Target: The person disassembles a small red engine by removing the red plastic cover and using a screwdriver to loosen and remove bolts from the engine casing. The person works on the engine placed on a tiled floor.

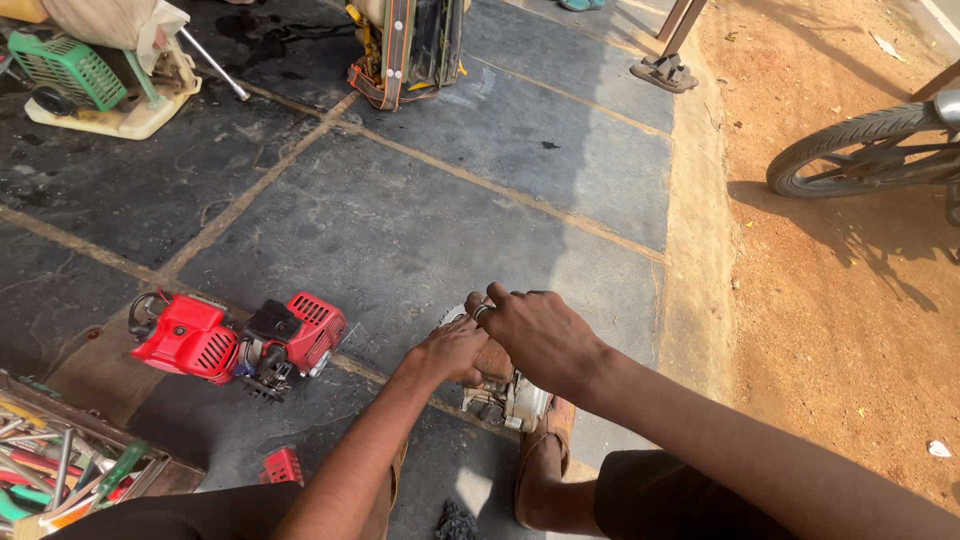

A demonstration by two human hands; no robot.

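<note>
My left hand (452, 350) and my right hand (535, 330) are both closed around a small metal engine part (515, 398) standing on the dark stone floor in front of me. My hands hide most of it; a toothed grey edge shows beside my ring finger, and silver metal shows below my hands. My foot in a brown sandal (545, 455) rests right beside it. A small red engine (240, 345) with a black middle lies on the floor to the left, apart from my hands.
A wooden tray of hand tools (70, 465) sits at the lower left. A red cover piece (283, 466) lies near my knee. A green and cream machine (90, 80) and a backpack sprayer (405, 45) stand at the back. A bicycle wheel (865, 150) stands on the dirt at right.
</note>
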